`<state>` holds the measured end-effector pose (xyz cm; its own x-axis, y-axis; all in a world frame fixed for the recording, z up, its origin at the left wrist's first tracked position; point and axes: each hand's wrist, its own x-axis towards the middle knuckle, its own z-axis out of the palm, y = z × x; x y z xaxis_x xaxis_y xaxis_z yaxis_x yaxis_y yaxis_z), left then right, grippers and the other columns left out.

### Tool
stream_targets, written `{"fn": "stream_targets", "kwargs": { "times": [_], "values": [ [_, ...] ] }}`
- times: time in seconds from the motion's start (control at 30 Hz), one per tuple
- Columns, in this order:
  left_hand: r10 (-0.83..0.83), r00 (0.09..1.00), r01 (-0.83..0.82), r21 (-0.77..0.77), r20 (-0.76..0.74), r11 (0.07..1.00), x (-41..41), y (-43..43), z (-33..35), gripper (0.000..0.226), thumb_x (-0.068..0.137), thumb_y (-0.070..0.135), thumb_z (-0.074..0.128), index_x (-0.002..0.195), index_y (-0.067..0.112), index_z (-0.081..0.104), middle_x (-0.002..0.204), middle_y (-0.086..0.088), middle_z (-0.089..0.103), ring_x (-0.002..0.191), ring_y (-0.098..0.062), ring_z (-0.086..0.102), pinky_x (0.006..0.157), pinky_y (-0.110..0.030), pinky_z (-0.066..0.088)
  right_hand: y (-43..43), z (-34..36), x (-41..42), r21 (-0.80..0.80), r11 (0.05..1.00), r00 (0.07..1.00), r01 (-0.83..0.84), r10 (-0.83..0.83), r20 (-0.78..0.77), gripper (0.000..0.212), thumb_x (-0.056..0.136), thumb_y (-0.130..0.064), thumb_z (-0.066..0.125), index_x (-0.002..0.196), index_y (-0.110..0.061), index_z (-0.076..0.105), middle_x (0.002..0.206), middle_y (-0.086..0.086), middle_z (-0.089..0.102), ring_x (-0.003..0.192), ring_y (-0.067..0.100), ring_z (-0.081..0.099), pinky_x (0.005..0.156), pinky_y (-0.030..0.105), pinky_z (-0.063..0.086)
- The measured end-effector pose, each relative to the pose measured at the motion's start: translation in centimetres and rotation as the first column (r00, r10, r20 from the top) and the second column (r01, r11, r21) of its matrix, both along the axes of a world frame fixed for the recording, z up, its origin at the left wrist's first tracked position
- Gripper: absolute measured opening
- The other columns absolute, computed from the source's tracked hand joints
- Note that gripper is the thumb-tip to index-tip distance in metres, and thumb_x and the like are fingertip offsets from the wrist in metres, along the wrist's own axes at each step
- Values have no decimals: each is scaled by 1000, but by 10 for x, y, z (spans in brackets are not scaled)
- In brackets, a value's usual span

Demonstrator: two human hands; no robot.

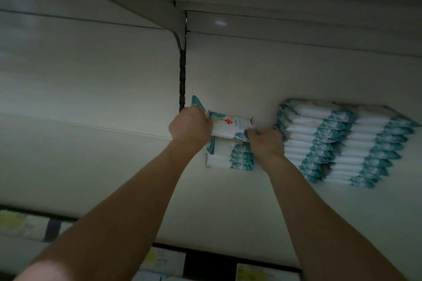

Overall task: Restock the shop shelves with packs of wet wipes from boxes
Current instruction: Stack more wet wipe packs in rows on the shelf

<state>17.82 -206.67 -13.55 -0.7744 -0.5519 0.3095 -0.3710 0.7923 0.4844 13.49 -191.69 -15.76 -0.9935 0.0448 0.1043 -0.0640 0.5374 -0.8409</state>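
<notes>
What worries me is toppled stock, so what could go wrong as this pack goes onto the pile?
The pack sits skewed over the short pile, so it may slide off once released. The left hand and right hand pinch only its ends, a slippery hold. The right hand is close to the taller stacks and might nudge them.

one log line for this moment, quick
left hand: grips white-and-teal plastic wipes pack, left end | right hand: grips right end | pack: on short stack | neighbours: taller pack rows at right
</notes>
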Motion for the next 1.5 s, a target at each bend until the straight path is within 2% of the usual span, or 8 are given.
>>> {"fn": "stream_targets", "kwargs": {
  "times": [0.33, 0.67, 1.0, 1.13, 1.2, 1.3, 1.4, 1.5],
  "values": [
    [-78, 996, 83, -152, 37, 985, -12, 5, -8, 22, 93, 28, 55, 104, 10, 63, 91, -2, 41, 84, -24, 57, 68, -31, 43, -2, -21, -19, 169, 980, 994, 104, -97, -48, 43, 97, -37, 48, 59, -17, 44, 80, 8, 57, 74, 20, 54, 63, 26, 36],
    [-46, 993, 47, 12, -108, 999, -5, -20, -1, 22, 95, 21, 44, 88, 15, 64, 98, -9, 60, 74, -23, 62, 71, -35, 56, -12, -20, -3, 413, 895, 937, 166, -13, -349, 38, 91, -26, 54, 125, -11, 51, 130, 17, 44, 120, 37, 43, 94, 45, 38],
    [-5, 951, 77, 222, -309, 972, 15, -25, 16, 22, 96, 12, 47, 103, 9, 68, 100, -3, 59, 78, -21, 56, 71, -34, 57, -20, -18, -10, 516, 828, 937, -220, 327, -124, 37, 96, -41, 46, 129, -30, 56, 137, 2, 42, 133, 26, 33, 108, 43, 30],
    [23, 916, 211, 532, -400, 820, 15, -14, 21, 23, 95, 5, 44, 100, 9, 66, 96, -5, 59, 77, -21, 58, 68, -38, 60, -20, 1, -8, 411, 899, 935, -154, 268, -234, 32, 98, -28, 38, 93, -14, 67, 104, 12, 62, 105, 30, 55, 88, 38, 44],
    [21, 921, 271, 679, -389, 682, 14, -5, 23, 21, 95, 4, 45, 106, 12, 61, 103, -6, 60, 75, -16, 58, 57, -27, 57, -19, 17, -5, -19, 965, 959, -262, 258, -118, 36, 99, -26, 40, 73, -10, 58, 80, 10, 63, 82, 28, 60, 69, 31, 45],
    [-10, 928, 343, 845, -372, 410, 9, 3, 20, 42, 95, 3, 51, 135, 14, 41, 105, -8, 61, 79, -21, 63, 61, -31, 57, -13, 29, -1, -515, 815, 913, -264, 383, 139, 18, 96, -23, 54, 91, -8, 65, 72, 6, 65, 61, 16, 62, 52, 24, 49],
    [-6, 948, 317, 937, -320, 145, 7, 5, 18, 40, 96, 7, 53, 133, 0, 44, 104, -15, 63, 82, -25, 65, 60, -34, 60, -4, 25, -6, -631, 760, 935, -155, 319, 154, 10, 92, -12, 60, 84, -6, 64, 68, 8, 61, 54, 11, 56, 47, 18, 51],
    [-94, 957, 279, 959, -274, 43, 7, 5, 17, 23, 94, 5, 55, 116, -2, 55, 97, -17, 66, 81, -25, 66, 62, -32, 60, 6, 21, -13, -680, 730, 963, -67, 224, 146, 17, 91, -9, 62, 74, -6, 61, 65, 9, 60, 51, 11, 56, 49, 19, 54]
  ]
}}
